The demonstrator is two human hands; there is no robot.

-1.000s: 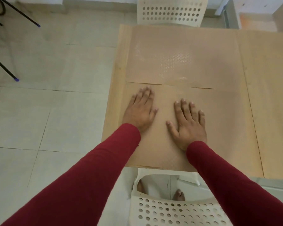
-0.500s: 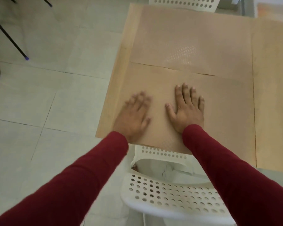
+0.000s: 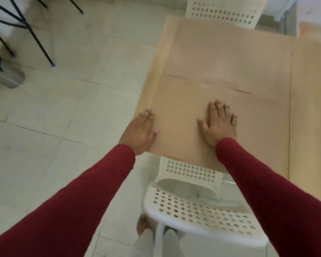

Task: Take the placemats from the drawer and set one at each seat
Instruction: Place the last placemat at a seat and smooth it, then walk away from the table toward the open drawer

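I am flattening the near placemat [image 3: 178, 115] on the table [image 3: 311, 112], in the middle of the frame, just above the white perforated chair [image 3: 202, 206] at the lower centre. My right hand [image 3: 220, 125] is lying flat on the mat with fingers straight and a little spread, palm down, gripping nothing. My left hand [image 3: 140, 132] is lying flat too, fingers straight and together, resting at the mat's left edge where it meets the bare strip of table; it is holding nothing either.

A second placemat [image 3: 228, 52] is lying in the upper centre of the frame, before the far chair [image 3: 222, 11], and its near edge is meeting or slightly overlapping the far edge of mine; I cannot tell which lies on top.

To do this well, I am judging that the right palm should be anchoring the mat while the left hand is nudging the side edge parallel to the table's edge. The mat looks thin and light, so pressing evenly matters more than pushing hard, or it may buckle at the seam. I should be checking that the near edge is sitting square to the chair and not hanging over the table's front.
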